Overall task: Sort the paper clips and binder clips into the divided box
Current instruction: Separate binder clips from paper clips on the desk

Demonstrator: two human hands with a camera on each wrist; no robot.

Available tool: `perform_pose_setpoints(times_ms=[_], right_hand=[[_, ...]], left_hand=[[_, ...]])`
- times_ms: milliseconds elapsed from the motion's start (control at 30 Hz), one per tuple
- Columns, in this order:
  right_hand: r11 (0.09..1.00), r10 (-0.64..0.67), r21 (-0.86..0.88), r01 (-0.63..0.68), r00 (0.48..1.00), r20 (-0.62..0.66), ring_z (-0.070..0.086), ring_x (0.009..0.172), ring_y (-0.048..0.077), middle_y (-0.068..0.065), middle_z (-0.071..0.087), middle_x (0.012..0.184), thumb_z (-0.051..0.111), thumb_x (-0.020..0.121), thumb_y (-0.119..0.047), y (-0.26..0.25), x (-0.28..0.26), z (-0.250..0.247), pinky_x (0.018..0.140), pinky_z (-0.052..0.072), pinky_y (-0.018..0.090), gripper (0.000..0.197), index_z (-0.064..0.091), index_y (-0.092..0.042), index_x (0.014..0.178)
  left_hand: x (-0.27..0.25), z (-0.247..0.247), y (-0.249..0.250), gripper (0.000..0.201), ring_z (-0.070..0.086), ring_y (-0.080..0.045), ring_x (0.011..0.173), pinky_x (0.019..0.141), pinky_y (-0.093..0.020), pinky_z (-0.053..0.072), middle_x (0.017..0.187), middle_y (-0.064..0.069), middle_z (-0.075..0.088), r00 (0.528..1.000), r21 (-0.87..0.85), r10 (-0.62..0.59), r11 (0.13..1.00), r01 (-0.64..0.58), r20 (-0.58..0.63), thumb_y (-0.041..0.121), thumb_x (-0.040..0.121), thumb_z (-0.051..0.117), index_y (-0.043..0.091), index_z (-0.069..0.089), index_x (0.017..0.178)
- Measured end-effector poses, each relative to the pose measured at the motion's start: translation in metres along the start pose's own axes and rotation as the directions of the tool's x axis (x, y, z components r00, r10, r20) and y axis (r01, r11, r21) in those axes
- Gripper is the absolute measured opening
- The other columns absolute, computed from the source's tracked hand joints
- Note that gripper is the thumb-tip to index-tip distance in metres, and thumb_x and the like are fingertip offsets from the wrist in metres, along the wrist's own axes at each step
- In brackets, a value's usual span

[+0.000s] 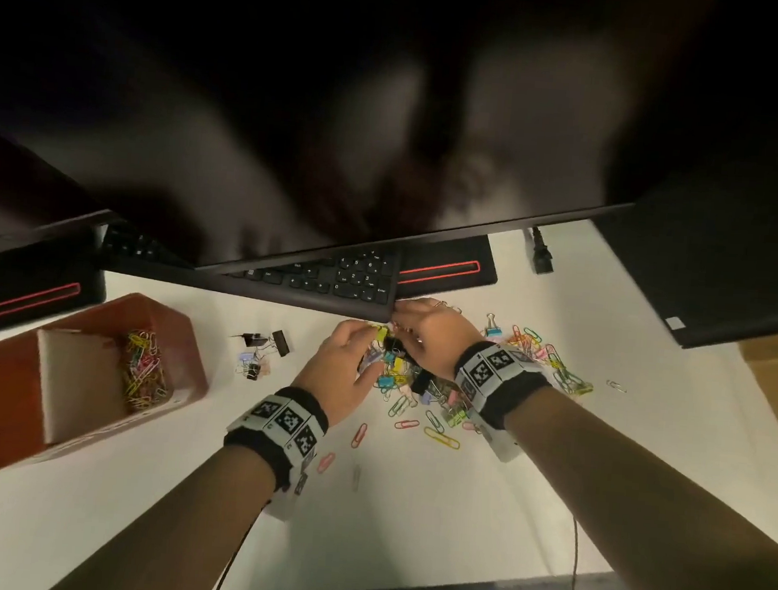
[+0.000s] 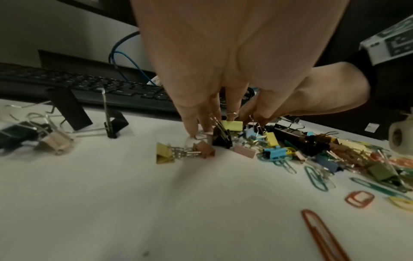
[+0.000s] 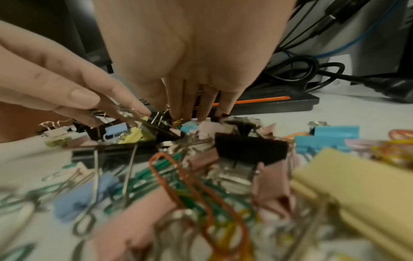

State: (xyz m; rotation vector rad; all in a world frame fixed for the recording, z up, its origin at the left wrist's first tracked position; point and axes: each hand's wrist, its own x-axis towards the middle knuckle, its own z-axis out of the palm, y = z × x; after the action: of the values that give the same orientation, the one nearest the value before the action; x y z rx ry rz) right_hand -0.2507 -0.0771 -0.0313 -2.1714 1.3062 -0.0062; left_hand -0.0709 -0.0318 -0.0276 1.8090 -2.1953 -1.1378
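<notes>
Digging both hands' fingers (image 2: 192, 123) straight down into tangled binder clips (image 1: 395, 365), nothing clearly pinched yet; light, stiff, snaggy — best lifted by wire handles.

binder clips (image 2: 232, 125) look like painted metal, matt bodies with shiny bare wire handles. paper clips (image 1: 441, 437) are smooth with a coloured coating. box (image 1: 6, 404) is smooth matt red-brown, divider (image 1: 77, 386) looks like plain card. table (image 1: 430, 521) smooth matt white, keyboard (image 1: 332, 281) matt black plastic
</notes>
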Motion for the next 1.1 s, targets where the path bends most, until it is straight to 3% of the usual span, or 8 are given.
perform_pose_setpoints(times_ms=[267, 433, 567, 667, 767, 900, 1000, 1100], right_hand=[[0.991, -0.129, 0.02, 0.129, 0.991, 0.035, 0.05, 0.124, 0.026, 0.007, 0.048, 0.139, 0.05, 0.092, -0.013, -0.004, -0.043, 0.027, 0.106, 0.037, 0.031, 0.033, 0.057, -0.009, 0.123], [0.991, -0.066, 0.119, 0.064, 0.998, 0.018, 0.059, 0.108, 0.021, 0.003, 0.045, 0.141, 0.048, 0.093, -0.017, 0.001, -0.061, 0.02, 0.095, 0.045, 0.027, 0.034, 0.055, -0.017, 0.127], [0.987, 0.021, 0.159, -0.016, 0.999, -0.03, 0.059, 0.106, 0.023, 0.004, 0.049, 0.131, 0.048, 0.089, -0.001, 0.003, -0.044, 0.011, 0.096, 0.049, 0.032, 0.037, 0.059, -0.018, 0.121], [1.0, 0.004, 0.023, -0.007, 0.992, 0.125, 0.048, 0.122, 0.024, 0.003, 0.042, 0.141, 0.049, 0.082, 0.009, 0.003, -0.025, 0.007, 0.104, 0.043, 0.036, 0.056, 0.055, -0.025, 0.126], [0.989, -0.066, -0.107, 0.098, 0.96, 0.273, 0.037, 0.129, 0.024, 0.0, 0.034, 0.147, 0.052, 0.082, 0.004, 0.0, -0.014, 0.003, 0.106, 0.038, 0.04, 0.057, 0.054, -0.03, 0.127], [0.985, -0.104, -0.109, 0.137, 0.96, 0.261, 0.044, 0.114, 0.023, 0.002, 0.047, 0.128, 0.054, 0.086, -0.005, 0.001, -0.01, 0.0, 0.095, 0.044, 0.04, 0.036, 0.063, -0.023, 0.116], [0.99, -0.099, -0.071, 0.119, 0.965, 0.241, 0.049, 0.105, 0.022, 0.003, 0.056, 0.113, 0.054, 0.089, -0.015, 0.005, -0.012, 0.001, 0.089, 0.046, 0.035, 0.02, 0.066, -0.018, 0.105], [0.996, -0.055, -0.055, 0.07, 0.969, 0.241, 0.052, 0.102, 0.021, 0.004, 0.061, 0.106, 0.054, 0.09, -0.016, 0.005, -0.014, 0.001, 0.087, 0.046, 0.033, 0.019, 0.066, -0.015, 0.104]], left_hand=[[-0.033, 0.003, -0.021, 0.052, 0.046, -0.013, 0.12, 0.105, -0.03, 0.041, 0.139, 0.003, 0.033, 1.0, 0.063, -0.013, 0.998, 0.012, 0.018, 0.034, 0.092, 0.049, 0.016, 0.035, 0.139], [-0.048, -0.001, -0.025, 0.053, 0.035, -0.019, 0.132, 0.108, -0.039, 0.038, 0.146, -0.002, 0.031, 0.996, 0.098, -0.057, 0.993, 0.063, -0.062, 0.041, 0.09, 0.047, 0.018, 0.038, 0.137], [-0.036, -0.005, -0.016, 0.045, 0.042, -0.018, 0.125, 0.105, -0.036, 0.04, 0.14, 0.001, 0.04, 0.994, 0.122, -0.048, 0.991, 0.059, -0.096, 0.032, 0.09, 0.05, 0.023, 0.043, 0.133], [-0.02, -0.008, -0.016, 0.038, 0.046, -0.018, 0.117, 0.1, -0.034, 0.042, 0.128, 0.002, 0.047, 0.991, 0.099, -0.112, 0.988, 0.118, -0.07, 0.027, 0.089, 0.052, 0.022, 0.05, 0.127], [-0.011, -0.009, -0.02, 0.028, 0.046, -0.02, 0.11, 0.098, -0.032, 0.043, 0.117, -0.001, 0.05, 0.985, 0.06, -0.164, 0.984, 0.167, -0.048, 0.019, 0.088, 0.055, 0.018, 0.058, 0.115], [-0.016, -0.016, -0.028, 0.022, 0.054, -0.022, 0.098, 0.083, -0.037, 0.054, 0.109, -0.002, 0.051, 0.971, -0.053, -0.2, 0.979, 0.195, -0.128, 0.011, 0.086, 0.056, 0.016, 0.062, 0.107], [-0.024, -0.021, -0.034, 0.028, 0.047, -0.019, 0.108, 0.094, -0.035, 0.048, 0.113, 0.001, 0.051, 0.961, -0.001, -0.22, 0.975, 0.223, -0.17, 0.01, 0.085, 0.056, 0.02, 0.06, 0.111], [-0.028, -0.024, -0.031, 0.028, 0.043, -0.016, 0.109, 0.096, -0.035, 0.04, 0.115, 0.007, 0.053, 0.973, 0.139, -0.121, 0.979, 0.15, -0.197, 0.019, 0.085, 0.055, 0.026, 0.06, 0.112]])
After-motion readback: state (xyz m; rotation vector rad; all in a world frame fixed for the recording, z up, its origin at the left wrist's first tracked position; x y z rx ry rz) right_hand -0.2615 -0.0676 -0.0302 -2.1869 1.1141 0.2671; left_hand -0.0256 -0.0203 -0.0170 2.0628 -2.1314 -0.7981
